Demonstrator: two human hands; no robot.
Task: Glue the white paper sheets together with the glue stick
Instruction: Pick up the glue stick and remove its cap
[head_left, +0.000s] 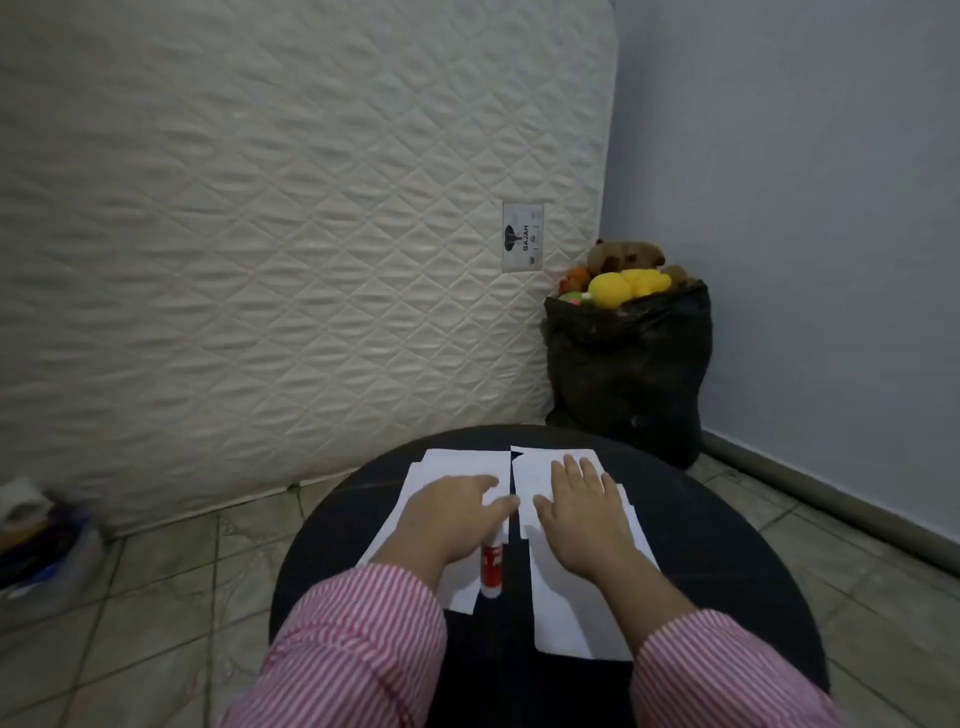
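Two stacks of paper flank the glue stick (491, 569) on the table (727, 545): left sheets (452, 467) under the loosely spread left hand (452, 514), right sheets (566, 618) pinned by the flat, spread right hand (582, 512), probably to prevent sliding.

Two bare hands and two sleeved forearms are seen in the lower half of the frame. The left hand (451, 512) and the right hand (586, 512) are uncovered; no rings, watch or gloves are shown. Each arm is clothed in a long sleeve: the left sleeve (353, 644) and the right sleeve (727, 675) are patterned with narrow pink-red and white stripes, loosely cut and creased.
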